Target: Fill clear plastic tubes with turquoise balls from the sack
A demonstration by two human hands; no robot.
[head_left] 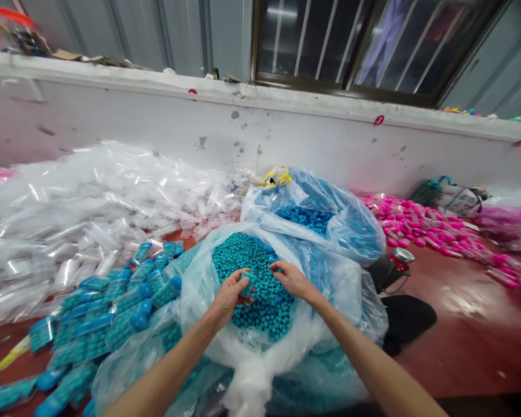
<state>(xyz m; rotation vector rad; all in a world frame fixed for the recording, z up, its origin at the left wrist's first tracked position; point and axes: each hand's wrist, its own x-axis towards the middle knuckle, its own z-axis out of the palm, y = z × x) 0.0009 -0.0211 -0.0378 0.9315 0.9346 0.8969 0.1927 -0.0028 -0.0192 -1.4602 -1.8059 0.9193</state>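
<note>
A large open plastic bag [200, 269] full of teal beads [260, 310] lies in front of me. Over its left part, my left hand [229, 295] is closed round a small clear container of teal beads [249, 282]. My right hand [293, 280] is above the right side of the beads, its fingers bent and pinched together. Whatever may be between those fingertips is too small to make out. A few blue caps [282, 300] lie among the beads near it.
Filled containers with blue caps [95, 321] are heaped at left, below a big pile of clear empty containers [91, 202]. Behind is a bag of blue caps [306, 220]. Pink-filled containers [421, 226] and a metal-lidded jar [403, 256] are at right. A white wall [156, 119] stands behind.
</note>
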